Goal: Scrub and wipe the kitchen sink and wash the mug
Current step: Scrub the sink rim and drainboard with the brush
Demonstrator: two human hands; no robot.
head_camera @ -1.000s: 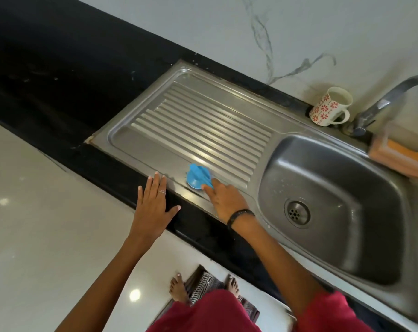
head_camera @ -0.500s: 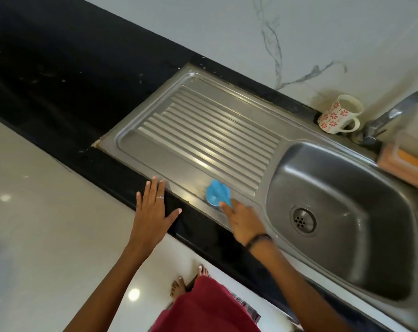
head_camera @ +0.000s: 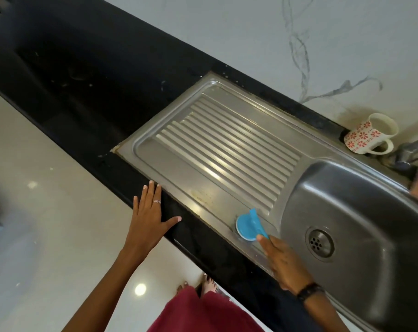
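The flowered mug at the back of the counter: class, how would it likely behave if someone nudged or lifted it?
The mug looks like glazed ceramic, so probably rigid, breakable and slippery when wet. It stands upright near the faucet, so a side push would more likely slide or tip it than roll it. Its handle offers a firm hold.

The tap [head_camera: 411, 149] was cut off by the right edge, its spout unseen. The sink basin [head_camera: 361, 226] was cropped at right and bottom. The handle end of the blue scrubber [head_camera: 249, 225] was hidden beneath the right hand [head_camera: 283, 262], so the grip could not be made out.
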